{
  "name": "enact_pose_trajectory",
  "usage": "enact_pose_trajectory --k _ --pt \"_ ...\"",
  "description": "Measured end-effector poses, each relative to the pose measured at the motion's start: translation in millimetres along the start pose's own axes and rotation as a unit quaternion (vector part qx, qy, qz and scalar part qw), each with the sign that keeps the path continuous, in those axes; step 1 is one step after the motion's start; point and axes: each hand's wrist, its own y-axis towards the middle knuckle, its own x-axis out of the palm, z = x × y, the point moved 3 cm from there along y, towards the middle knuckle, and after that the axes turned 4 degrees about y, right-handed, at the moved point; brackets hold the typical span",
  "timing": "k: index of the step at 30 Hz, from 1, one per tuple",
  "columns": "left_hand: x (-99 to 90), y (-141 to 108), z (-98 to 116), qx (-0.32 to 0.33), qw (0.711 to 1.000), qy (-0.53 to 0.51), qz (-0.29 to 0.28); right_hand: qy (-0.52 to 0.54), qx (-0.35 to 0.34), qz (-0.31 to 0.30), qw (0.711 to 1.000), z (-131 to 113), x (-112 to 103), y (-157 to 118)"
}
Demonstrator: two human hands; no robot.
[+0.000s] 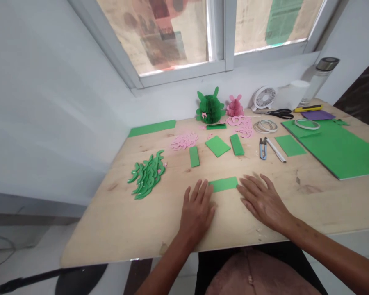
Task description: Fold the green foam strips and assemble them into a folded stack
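Note:
A small green paper strip point(224, 184) lies flat on the wooden table in front of me. My left hand point(197, 209) rests palm down at its left end, fingers stretched out. At the right end lies my right hand point(263, 200), also flat with fingers spread and the fingertips at the strip's edge. Just beyond are a green paper square point(217, 146), a narrow green piece point(194, 157) and another green piece point(236, 144). Blue-handled thread snips point(263, 149) and a white pen point(276, 150) lie beyond my right hand.
Curly green cut-outs point(147, 174) are heaped at left, pink cut-outs point(184, 141) behind. A green paper figure point(211, 110) and a pink one point(235, 107) stand by the wall. Black scissors point(281, 114), tape rolls point(266, 126), a small fan point(264, 97) and green sheets point(350, 151) occupy the right.

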Motion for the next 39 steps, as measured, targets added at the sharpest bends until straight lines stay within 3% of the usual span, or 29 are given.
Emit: enact_pose_trajectory --k 8,11,16,20,22,25,27,29,32,36,39 --pt "7.3 33.4 -14.2 0.15 0.989 0.008 0.012 0.007 -0.026 0.011 1.0 -9.0 1.7 26.8" --pt "5.3 38.2 -16.2 0.176 0.984 0.009 0.001 0.017 -0.033 0.011 0.999 -12.0 7.5 37.8" --pt "-0.9 44.1 -22.0 0.123 0.99 -0.072 0.02 0.026 -0.046 -0.006 0.999 -12.7 10.7 54.7" --pt "-6.6 50.9 -35.1 -0.02 0.968 -0.242 0.057 0.1 0.002 -0.007 0.995 -3.7 6.6 65.1" --pt "-6.6 54.4 -42.9 -0.134 0.912 -0.381 0.072 0.214 0.073 -0.017 0.974 4.7 6.9 69.6" --pt "-0.4 58.9 -44.3 -0.282 0.751 -0.595 0.048 0.434 0.189 -0.063 0.879 13.9 14.8 74.5" --pt "4.4 62.9 -34.9 -0.319 0.648 -0.692 -0.005 0.546 0.235 -0.078 0.8 14.9 20.7 76.9" --pt "7.3 68.3 -20.8 -0.308 0.579 -0.753 -0.061 0.611 0.257 -0.077 0.745 13.2 25.1 78.7" --pt "10.5 76.5 -3.3 -0.302 0.528 -0.79 -0.071 0.647 0.267 -0.078 0.71 9.2 29.7 79.4" --pt "14.8 82.8 4.8 -0.36 0.506 -0.784 -0.005 0.645 0.257 -0.091 0.714 6.1 32.1 77.3" --pt "15.7 85.6 3.9 -0.374 0.495 -0.784 0.007 0.636 0.255 -0.096 0.722 5.6 31.8 74.4"
